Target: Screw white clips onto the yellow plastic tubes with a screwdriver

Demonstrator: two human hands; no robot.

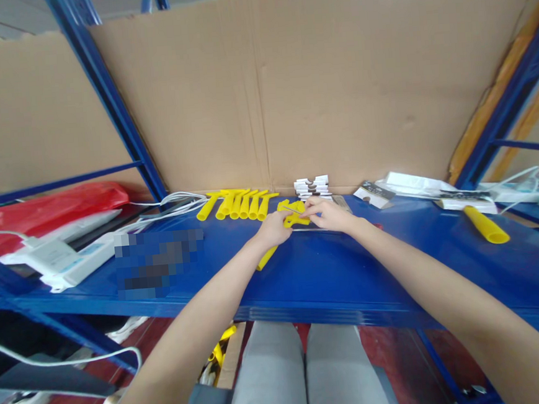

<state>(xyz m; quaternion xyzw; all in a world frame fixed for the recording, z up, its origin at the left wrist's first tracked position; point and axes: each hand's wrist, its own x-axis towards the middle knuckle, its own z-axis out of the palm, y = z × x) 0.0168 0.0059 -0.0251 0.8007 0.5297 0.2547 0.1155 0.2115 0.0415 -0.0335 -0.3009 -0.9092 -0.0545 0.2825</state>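
Observation:
My left hand (274,228) is closed around a yellow plastic handle (265,259), whose hollow grip sticks out below the hand. The handle's wider head (298,220) shows between my two hands. My right hand (330,214) is closed in a pinch at that head. A thin greyish strip (291,209) runs from its fingertips across the yellow plastic; its kind is too small to tell. Behind my hands is a small stack of white-edged pieces (312,187). To the left, several similar yellow handles (239,205) lie side by side.
The blue shelf (322,272) has a cardboard wall (335,85) behind it. On the left are a white power strip (85,260), cables and a red bag (51,213). Paper-like packets (374,195) and one yellow handle (486,225) lie at right. Blue posts stand either side.

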